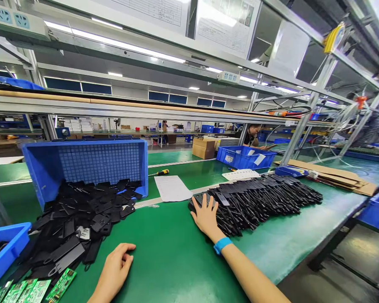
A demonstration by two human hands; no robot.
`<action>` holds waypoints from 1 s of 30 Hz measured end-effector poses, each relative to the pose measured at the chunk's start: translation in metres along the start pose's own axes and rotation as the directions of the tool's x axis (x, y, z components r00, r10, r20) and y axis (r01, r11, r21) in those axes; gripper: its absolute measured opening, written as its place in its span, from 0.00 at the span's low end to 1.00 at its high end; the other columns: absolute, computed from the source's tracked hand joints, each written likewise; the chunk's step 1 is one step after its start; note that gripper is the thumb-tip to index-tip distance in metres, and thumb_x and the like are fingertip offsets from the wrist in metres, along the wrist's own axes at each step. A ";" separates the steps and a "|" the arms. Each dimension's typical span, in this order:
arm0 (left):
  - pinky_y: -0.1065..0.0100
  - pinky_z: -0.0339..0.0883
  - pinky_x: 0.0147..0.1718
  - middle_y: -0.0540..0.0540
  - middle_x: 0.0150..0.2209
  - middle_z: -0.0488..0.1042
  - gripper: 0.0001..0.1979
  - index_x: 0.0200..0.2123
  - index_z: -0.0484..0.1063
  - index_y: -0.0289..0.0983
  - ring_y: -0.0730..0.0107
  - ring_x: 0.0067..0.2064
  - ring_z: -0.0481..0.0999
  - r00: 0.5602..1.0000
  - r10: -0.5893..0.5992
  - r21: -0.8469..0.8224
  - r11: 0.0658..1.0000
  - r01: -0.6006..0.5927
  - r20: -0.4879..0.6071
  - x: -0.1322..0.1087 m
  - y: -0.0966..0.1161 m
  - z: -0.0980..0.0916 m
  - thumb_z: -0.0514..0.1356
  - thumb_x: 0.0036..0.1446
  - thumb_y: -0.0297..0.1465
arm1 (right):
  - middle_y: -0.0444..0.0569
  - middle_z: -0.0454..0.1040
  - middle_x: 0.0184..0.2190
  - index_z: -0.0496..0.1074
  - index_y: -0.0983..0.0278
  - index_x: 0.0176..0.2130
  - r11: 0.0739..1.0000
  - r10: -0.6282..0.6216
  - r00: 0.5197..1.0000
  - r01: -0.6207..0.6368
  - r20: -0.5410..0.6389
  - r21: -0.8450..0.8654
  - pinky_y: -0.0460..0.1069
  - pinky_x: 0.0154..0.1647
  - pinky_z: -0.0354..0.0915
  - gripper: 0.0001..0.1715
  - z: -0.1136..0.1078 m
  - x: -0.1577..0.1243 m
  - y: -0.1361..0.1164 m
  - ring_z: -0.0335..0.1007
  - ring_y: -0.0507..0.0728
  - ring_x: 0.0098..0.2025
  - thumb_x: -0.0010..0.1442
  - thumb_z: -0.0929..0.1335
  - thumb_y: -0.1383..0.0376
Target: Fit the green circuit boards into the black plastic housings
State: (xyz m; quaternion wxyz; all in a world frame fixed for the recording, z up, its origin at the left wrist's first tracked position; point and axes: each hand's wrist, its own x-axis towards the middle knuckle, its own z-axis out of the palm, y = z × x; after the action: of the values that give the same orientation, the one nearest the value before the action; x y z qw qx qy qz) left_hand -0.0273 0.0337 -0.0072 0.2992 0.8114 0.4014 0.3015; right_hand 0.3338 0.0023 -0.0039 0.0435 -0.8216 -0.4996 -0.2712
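My right hand [205,212], with a blue band at the wrist, lies with fingers spread on the left end of a long row of black cabled devices [259,200]. Its fingertips touch the black casings there. My left hand [116,269] hovers over or rests on the green work surface [164,261], fingers loosely curled and apart, holding nothing visible. To its left spreads a heap of black plastic casings [94,210], spilling from a blue crate [85,162] tipped on its side. Several green circuit boards [61,286] lie at the lower left.
A paper sheet [172,188] and a yellow-handled screwdriver [159,172] lie behind the middle. Beyond are a blue bin [244,158] and a cardboard box [204,148]. Flat cardboard [341,176] lies at right. Another blue bin [11,248] stands at left. A person [252,136] sits farther back.
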 end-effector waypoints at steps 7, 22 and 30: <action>0.69 0.70 0.26 0.44 0.36 0.75 0.16 0.36 0.73 0.38 0.68 0.30 0.75 1.000 -0.006 -0.008 1.000 0.006 0.011 0.000 0.001 -0.001 0.49 0.52 0.37 | 0.61 0.53 0.62 0.58 0.58 0.62 1.000 0.011 1.000 -0.011 -0.027 -0.013 0.69 0.58 0.38 0.30 -0.003 0.013 0.012 0.41 0.75 0.63 0.64 0.61 0.53; 0.68 0.68 0.29 0.45 0.33 0.75 0.14 0.36 0.75 0.39 0.67 0.29 0.73 1.000 -0.026 -0.003 1.000 0.026 0.016 -0.001 0.010 -0.003 0.51 0.51 0.34 | 0.61 0.64 0.52 0.66 0.65 0.57 0.989 0.092 0.993 -0.101 0.079 0.111 0.53 0.49 0.59 0.25 -0.009 0.049 0.093 0.62 0.63 0.48 0.63 0.58 0.73; 0.69 0.68 0.29 0.43 0.37 0.74 0.15 0.38 0.74 0.38 0.67 0.30 0.73 0.999 -0.023 -0.006 1.000 0.024 0.037 -0.001 0.005 -0.001 0.50 0.52 0.34 | 0.62 0.53 0.63 0.56 0.58 0.63 0.994 -0.037 0.990 0.023 0.139 0.106 0.71 0.56 0.44 0.42 0.003 0.042 0.051 0.44 0.77 0.62 0.57 0.62 0.41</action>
State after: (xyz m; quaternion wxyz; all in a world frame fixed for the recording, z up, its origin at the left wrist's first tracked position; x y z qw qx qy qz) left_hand -0.0262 0.0306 -0.0029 0.3127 0.8110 0.4044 0.2844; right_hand 0.3932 0.0113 0.0239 0.0467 -0.8277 -0.5271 -0.1868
